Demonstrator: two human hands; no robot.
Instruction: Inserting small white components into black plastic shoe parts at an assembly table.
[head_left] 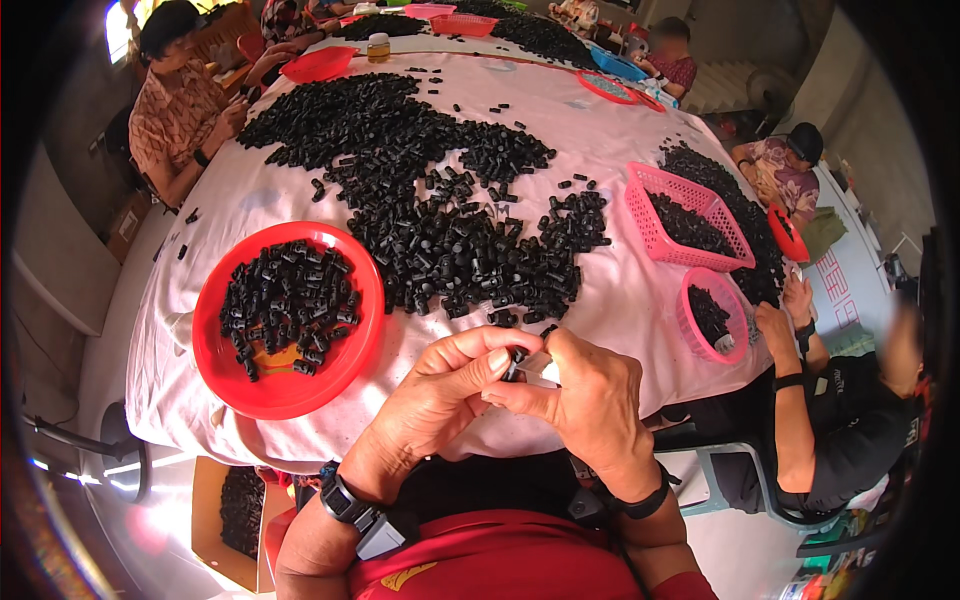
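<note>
My left hand [440, 395] and my right hand [590, 400] meet at the near edge of the table, fingers closed together. Between their fingertips sits a small black plastic part [516, 362], with a pale piece [545, 368] pinched by my right thumb and forefinger. Just left of my hands stands a round red tray [225, 385] holding several of the same black parts. A large heap of loose black parts [450, 215] spreads over the white tablecloth [620, 300] beyond my hands.
A pink rectangular basket [640, 215] and a round pink basket [690, 335] with black parts stand at the right. A person in black sits at the right, hands near the round basket; others sit at the far left and far right. An open cardboard box [215, 505] of parts lies on the floor.
</note>
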